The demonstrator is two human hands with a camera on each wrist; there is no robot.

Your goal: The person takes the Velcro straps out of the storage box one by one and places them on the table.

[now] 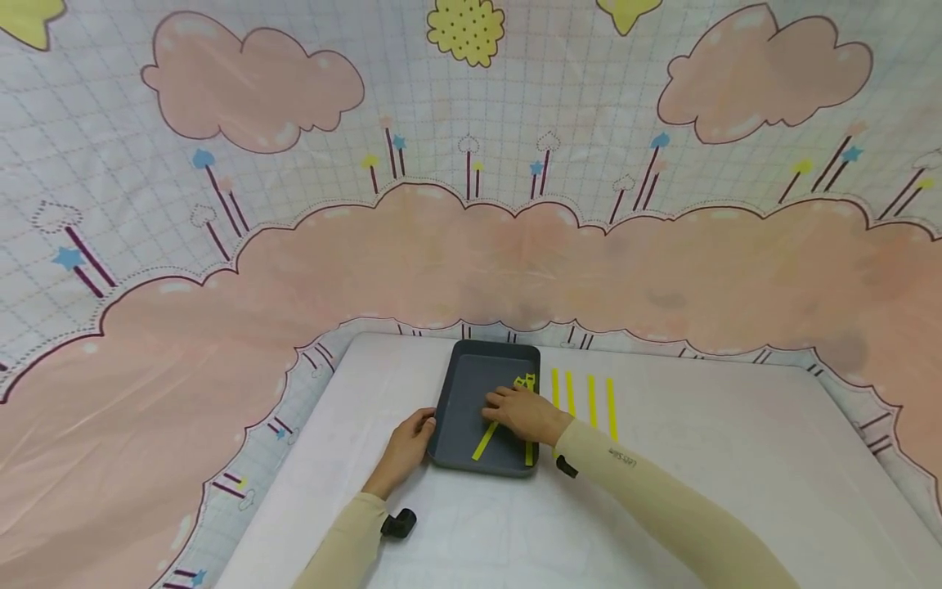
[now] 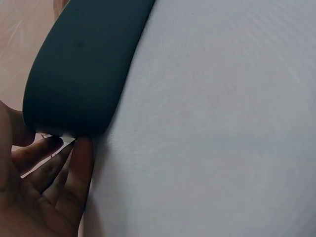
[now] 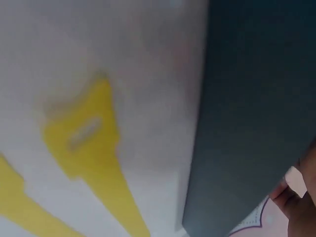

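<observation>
A dark grey rectangular tray lies on the white table. My left hand touches the tray's left side near its front corner; in the left wrist view its fingertips are against the outer wall. Over the tray's right half reaches my right hand, with flat yellow strips under and around it. One yellow strip slants out below the fingers, and another yellow strip runs along the right wall. Whether the right fingers pinch a strip is hidden.
Several more yellow strips lie side by side on the table right of the tray. In the right wrist view, one strip's wide slotted end resembles a saw handle. A patterned cloth hangs behind the table.
</observation>
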